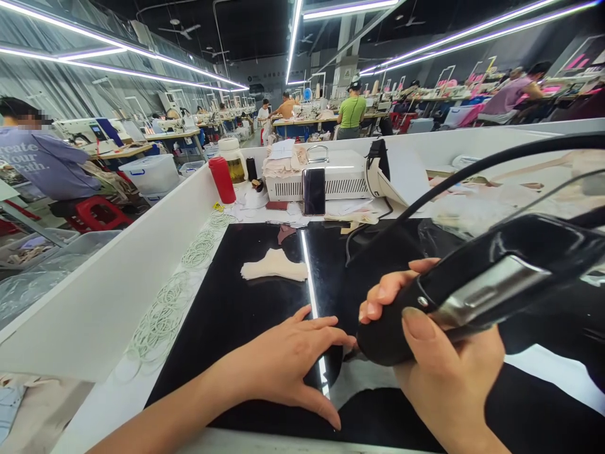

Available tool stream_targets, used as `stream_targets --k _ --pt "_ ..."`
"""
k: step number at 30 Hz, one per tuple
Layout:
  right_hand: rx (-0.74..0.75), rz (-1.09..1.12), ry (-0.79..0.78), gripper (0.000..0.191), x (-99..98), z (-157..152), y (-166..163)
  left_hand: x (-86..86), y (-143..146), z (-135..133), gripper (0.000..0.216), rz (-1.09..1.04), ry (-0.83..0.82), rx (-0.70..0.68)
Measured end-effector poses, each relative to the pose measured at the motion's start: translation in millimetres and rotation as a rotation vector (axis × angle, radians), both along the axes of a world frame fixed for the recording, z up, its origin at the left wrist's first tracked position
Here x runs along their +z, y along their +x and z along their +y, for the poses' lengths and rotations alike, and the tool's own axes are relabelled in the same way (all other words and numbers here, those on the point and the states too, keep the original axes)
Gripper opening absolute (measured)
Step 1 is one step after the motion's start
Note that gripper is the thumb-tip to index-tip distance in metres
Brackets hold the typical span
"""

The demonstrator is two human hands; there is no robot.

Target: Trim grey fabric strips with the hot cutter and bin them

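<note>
Beneath long white strip lights [350,9], a glossy black tabletop [222,315] is flanked by a low white wall [108,296]; loops of thin pale-green cord [161,315] are strewn along its left edge. Toward the far edge, left of the middle, a cream stack of shaped fabric [274,266] is laid, touched by neither hand. Over the right half, toward the near edge, a thick black handheld tool [472,266] with a silver metal plate [496,290] is gripped by the right hand [449,372], its fingers wrapped around the rounded end. The left hand [283,353] is spread open near the middle of the near edge, nothing visibly grasped; whether the tool is touched by its fingertips cannot be told.

The tool is judged rigid and fairly heavy, its shiny casing probably slippery, so it is best taken by the thick rounded end, thumb along the side. Some drag may be exerted by the black cable [543,144] arching above, if attached. The cream stack is likely light, soft and easily shifted, and best pressed flat.
</note>
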State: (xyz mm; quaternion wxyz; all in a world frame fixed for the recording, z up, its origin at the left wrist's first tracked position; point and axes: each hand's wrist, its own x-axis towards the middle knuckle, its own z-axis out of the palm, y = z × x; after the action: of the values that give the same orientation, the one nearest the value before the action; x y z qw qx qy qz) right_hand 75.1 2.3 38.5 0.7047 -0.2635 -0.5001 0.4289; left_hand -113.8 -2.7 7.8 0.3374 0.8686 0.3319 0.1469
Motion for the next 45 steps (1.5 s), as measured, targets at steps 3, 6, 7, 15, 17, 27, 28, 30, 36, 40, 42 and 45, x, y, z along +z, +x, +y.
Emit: stream_targets --k 3,6,7,15,17,27,28,30,36,40,42,45 --pt "0.049 0.0 0.014 0.033 -0.2 -5 2 -2.3 -2 1 0.087 -0.003 -0.017 -0.021" --pt "0.104 0.0 0.011 0.034 -1.9 -8 2 -2.7 -3 2 0.091 0.008 -0.029 -0.028" --pt "0.103 -0.003 0.01 0.034 -2.7 -8 2 -2.3 -3 2 0.091 0.009 -0.029 -0.028" --pt "0.128 0.021 -0.017 0.031 -2.3 -14 1 1.7 0 1 0.095 0.024 -0.037 -0.033" --pt "0.134 0.051 -0.017 0.032 0.0 -18 -3 3.0 0 1 0.098 0.032 -0.04 -0.041" --pt "0.146 0.021 -0.012 0.032 2.2 -23 -13 4.9 2 3 0.103 0.049 -0.025 -0.054" --pt "0.153 0.015 -0.014 0.031 1.3 -22 -13 4.4 3 3 0.104 0.047 -0.022 -0.056" --pt "0.171 0.019 -0.021 0.03 0.3 -21 -11 3.8 3 3 0.104 0.047 -0.022 -0.052" --pt "0.069 0.015 -0.007 0.031 10.2 -13 2 0.4 -4 2 0.054 -0.011 0.078 -0.048" --pt "-0.074 0.014 -0.034 0.037 17.4 -3 12 2.1 -15 6 0.015 -0.001 0.173 -0.06" --pt "-0.107 0.017 -0.051 0.04 18.3 0 17 4.9 -21 10 0.007 0.03 0.199 -0.054" --pt "-0.134 0.016 -0.046 0.039 17.4 3 21 7.8 -31 16 0.008 0.104 0.272 -0.007"
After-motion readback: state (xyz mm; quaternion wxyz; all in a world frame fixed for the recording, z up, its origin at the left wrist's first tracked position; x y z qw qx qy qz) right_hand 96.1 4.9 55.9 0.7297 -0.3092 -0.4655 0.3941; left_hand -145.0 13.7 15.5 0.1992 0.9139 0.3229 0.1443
